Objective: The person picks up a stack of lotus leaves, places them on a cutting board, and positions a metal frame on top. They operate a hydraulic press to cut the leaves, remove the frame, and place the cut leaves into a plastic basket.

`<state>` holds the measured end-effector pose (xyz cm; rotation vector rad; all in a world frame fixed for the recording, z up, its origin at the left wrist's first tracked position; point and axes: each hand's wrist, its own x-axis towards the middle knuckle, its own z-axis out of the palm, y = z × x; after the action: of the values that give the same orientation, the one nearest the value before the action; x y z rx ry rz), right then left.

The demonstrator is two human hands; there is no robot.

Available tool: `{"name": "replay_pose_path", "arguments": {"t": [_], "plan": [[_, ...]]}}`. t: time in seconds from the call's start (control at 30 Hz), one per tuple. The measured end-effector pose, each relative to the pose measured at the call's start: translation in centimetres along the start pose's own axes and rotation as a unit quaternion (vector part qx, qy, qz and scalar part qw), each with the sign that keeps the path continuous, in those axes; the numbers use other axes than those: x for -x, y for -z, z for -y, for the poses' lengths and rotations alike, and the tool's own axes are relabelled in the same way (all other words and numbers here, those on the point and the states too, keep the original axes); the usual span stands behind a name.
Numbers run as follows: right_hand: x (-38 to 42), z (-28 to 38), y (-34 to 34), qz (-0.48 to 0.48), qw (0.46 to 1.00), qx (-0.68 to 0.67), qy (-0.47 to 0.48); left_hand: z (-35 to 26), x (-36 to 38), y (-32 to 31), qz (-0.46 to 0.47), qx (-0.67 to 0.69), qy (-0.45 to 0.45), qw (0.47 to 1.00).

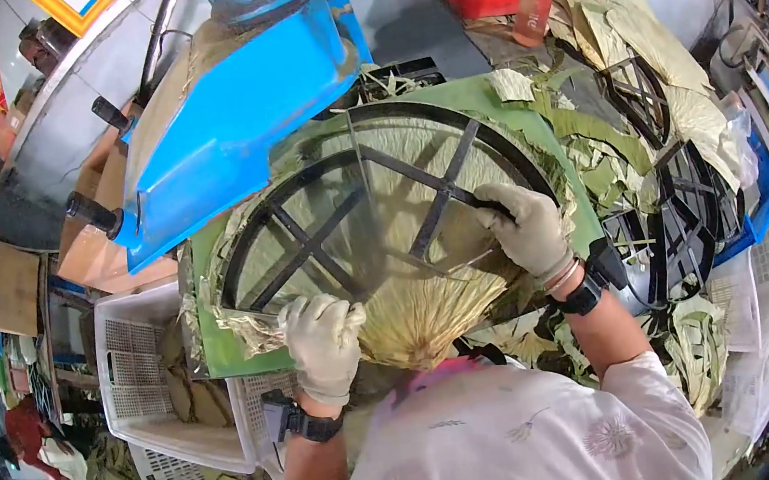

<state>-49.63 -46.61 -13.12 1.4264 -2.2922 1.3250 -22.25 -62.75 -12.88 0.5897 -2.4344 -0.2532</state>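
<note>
A black fan-shaped cutting die (444,191) with crossed bars lies over a pleated dried palm leaf (433,316) on a green board (224,350). My right hand (529,229), in a pale work glove, closes its fingers on a bar of the die at the right side. Also gloved, my left hand (323,345) is curled at the lower left edge of the die, beside the leaf's narrow end; what its fingers hold is hidden. Crumpled leaf trimmings (253,333) stick out next to it. Each wrist wears a black strapped device.
A blue press arm (239,128) with black handles reaches over the board's upper left. White plastic crates (135,409) holding leaf pieces stand at lower left. More black dies (693,219), leaf scraps (599,139), stacked dried leaves (650,40) and a bottle (534,7) are to the right.
</note>
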Motion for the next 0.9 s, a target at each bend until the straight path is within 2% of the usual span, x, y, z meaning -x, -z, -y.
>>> {"name": "replay_pose_path", "arguments": {"t": [0.2, 0.27, 0.37, 0.5, 0.7, 0.9], "plan": [[-0.1, 0.0, -0.1, -0.013, 1.0, -0.002, -0.006, -0.5, -0.8, 0.1, -0.011, 0.013, 0.017, 1.0], [-0.1, -0.1, -0.1, -0.026, 1.0, -0.009, 0.003, -0.2, -1.0, 0.0, -0.045, 0.031, 0.011, 0.998], [0.2, -0.1, 0.2, 0.007, 1.0, 0.017, -0.007, 0.1, -1.8, 0.8, -0.002, 0.063, 0.037, 0.997], [-0.1, -0.1, 0.3, 0.041, 0.998, 0.053, 0.003, -0.2, -1.4, 0.0, -0.03, 0.048, 0.004, 0.998], [-0.2, -0.5, 0.4, 0.083, 0.995, 0.059, 0.015, -0.1, -1.3, -0.2, -0.003, 0.035, 0.02, 0.999], [-0.3, -0.3, 0.7, 0.101, 0.992, 0.069, 0.028, -0.4, -1.8, 0.0, 0.078, -0.003, 0.003, 0.997]]}}
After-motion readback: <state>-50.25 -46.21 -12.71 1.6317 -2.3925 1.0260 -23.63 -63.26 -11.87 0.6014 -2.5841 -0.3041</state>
